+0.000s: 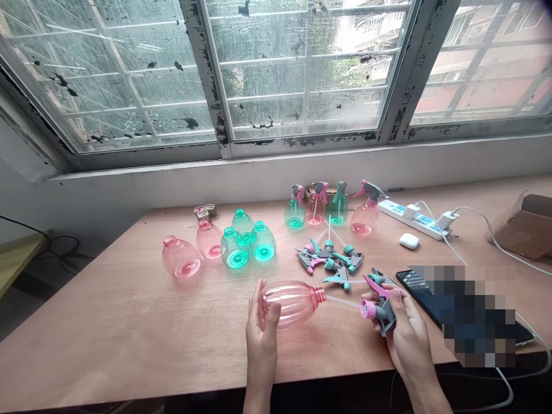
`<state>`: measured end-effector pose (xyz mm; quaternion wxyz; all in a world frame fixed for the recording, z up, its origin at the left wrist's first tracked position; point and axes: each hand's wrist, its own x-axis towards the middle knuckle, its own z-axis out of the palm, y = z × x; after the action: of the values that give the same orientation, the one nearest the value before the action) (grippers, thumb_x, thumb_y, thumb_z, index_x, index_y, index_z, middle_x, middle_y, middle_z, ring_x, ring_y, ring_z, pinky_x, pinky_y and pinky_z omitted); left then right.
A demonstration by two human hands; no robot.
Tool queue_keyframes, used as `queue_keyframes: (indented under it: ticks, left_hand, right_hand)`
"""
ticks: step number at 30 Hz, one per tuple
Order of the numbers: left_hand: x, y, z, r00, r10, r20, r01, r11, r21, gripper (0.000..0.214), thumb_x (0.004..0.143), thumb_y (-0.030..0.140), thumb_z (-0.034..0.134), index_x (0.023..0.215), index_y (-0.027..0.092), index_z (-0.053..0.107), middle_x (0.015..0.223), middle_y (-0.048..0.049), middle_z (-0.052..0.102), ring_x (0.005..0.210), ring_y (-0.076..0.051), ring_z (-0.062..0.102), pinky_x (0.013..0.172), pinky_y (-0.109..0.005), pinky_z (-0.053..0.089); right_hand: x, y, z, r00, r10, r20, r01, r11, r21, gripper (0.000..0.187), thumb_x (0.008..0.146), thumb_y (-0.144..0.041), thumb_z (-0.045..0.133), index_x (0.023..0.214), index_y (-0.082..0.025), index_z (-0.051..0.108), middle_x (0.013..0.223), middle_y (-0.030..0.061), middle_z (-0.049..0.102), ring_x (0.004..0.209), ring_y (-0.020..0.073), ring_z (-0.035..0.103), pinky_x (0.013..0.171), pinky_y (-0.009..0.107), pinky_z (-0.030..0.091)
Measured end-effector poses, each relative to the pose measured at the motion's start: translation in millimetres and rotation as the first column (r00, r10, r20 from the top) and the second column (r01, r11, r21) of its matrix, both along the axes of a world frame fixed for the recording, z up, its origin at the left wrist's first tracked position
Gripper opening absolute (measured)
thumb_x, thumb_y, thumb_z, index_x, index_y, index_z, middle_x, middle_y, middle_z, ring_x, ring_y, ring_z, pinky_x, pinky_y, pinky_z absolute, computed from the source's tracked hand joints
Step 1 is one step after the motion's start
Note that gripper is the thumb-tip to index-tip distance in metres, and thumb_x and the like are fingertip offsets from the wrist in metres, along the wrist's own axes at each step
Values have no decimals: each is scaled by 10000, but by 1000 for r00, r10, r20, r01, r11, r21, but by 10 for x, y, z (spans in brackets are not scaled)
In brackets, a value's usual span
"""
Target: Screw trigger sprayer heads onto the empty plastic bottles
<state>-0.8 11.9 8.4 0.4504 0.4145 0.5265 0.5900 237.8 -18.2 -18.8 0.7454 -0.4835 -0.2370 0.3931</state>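
My left hand (pixel 264 328) is wrapped round the base of a clear pink bottle (pixel 293 303), which lies sideways above the table with its threaded neck toward the right. In my right hand (pixel 407 325) is a grey spray head (pixel 382 310) with a pink collar and pink trigger. Its thin white tube points left, the tip at the bottle's mouth; whether it is inside I cannot tell. Just behind lies a pile of loose spray heads (pixel 330 256) in grey, teal and pink. Open green bottles (pixel 236 253) and pink bottles (pixel 181 259) stand at the left.
Several bottles with spray heads fitted (pixel 364 218) stand along the wall. On the right are a power strip (pixel 414 219), a white earbud case (pixel 409 241), a phone (pixel 425 293), cables and a cardboard box (pixel 528 224). Small boxes (pixel 204 212) sit at the back left.
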Motion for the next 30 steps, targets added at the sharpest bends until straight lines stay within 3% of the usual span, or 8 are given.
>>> queue_keyframes:
  ticks: [4, 9, 12, 14, 20, 25, 30]
  left_hand:
    - [9, -12, 18, 997, -47, -59, 47, 999, 9, 641, 924, 570, 672, 1471, 256, 561, 1592, -95, 533, 1529, -296, 420, 1257, -428, 335]
    - [43, 3, -27, 990, -75, -122, 80, 996, 34, 646, 917, 574, 657, 1461, 240, 555, 1591, -104, 528, 1520, -313, 432, 1209, -403, 401]
    - [30, 17, -51, 994, -38, -100, 41, 999, 33, 644, 933, 545, 641, 1482, 238, 502, 1586, -116, 526, 1507, -305, 450, 1212, -415, 396]
    - [-1, 27, -56, 996, -30, -87, 31, 999, 15, 634, 936, 551, 633, 1469, 228, 515, 1570, -120, 540, 1495, -309, 466, 1224, -423, 383]
    - [-117, 66, -88, 980, -117, -162, 117, 993, -12, 656, 896, 540, 672, 1468, 232, 586, 1595, -108, 532, 1524, -345, 428, 1248, -469, 365]
    - [-119, 74, -94, 975, -193, -106, 193, 981, -13, 656, 857, 462, 725, 1467, 254, 602, 1552, -93, 588, 1522, -365, 428, 1244, -500, 376]
    - [13, 42, -104, 989, -145, -30, 146, 988, 43, 686, 882, 516, 695, 1496, 248, 549, 1570, -111, 559, 1511, -357, 445, 1245, -480, 376]
  right_hand:
    - [-57, 8, -5, 998, 42, -45, -42, 999, -7, 474, 896, -574, 766, 1205, -234, 644, 823, 2, 740, 533, 127, 585, 437, 203, 464]
    - [-328, 58, -91, 945, 324, -48, -327, 943, -59, 482, 736, -491, 935, 1021, -165, 722, 690, -12, 652, 505, 102, 472, 439, 201, 363]
    - [-517, 77, -99, 915, 403, -1, -402, 914, -62, 470, 708, -433, 963, 1020, -163, 737, 589, -63, 557, 460, 70, 377, 458, 204, 301]
    - [-596, 73, -60, 900, 435, 28, -431, 897, -93, 489, 723, -482, 939, 1031, -159, 739, 554, -63, 551, 428, 75, 387, 451, 213, 288]
    - [-598, 35, 18, 905, 404, 135, -373, 905, -206, 524, 719, -606, 891, 936, -154, 739, 465, -56, 522, 383, 120, 430, 418, 246, 330]
    - [-578, 35, -34, 908, 378, 183, -335, 914, -228, 466, 751, -604, 865, 857, -168, 738, 509, -48, 530, 408, 107, 412, 427, 246, 319]
    - [-612, 27, -46, 923, 337, 188, -297, 931, -213, 444, 756, -590, 860, 845, -171, 745, 605, -24, 592, 478, 108, 417, 478, 250, 322]
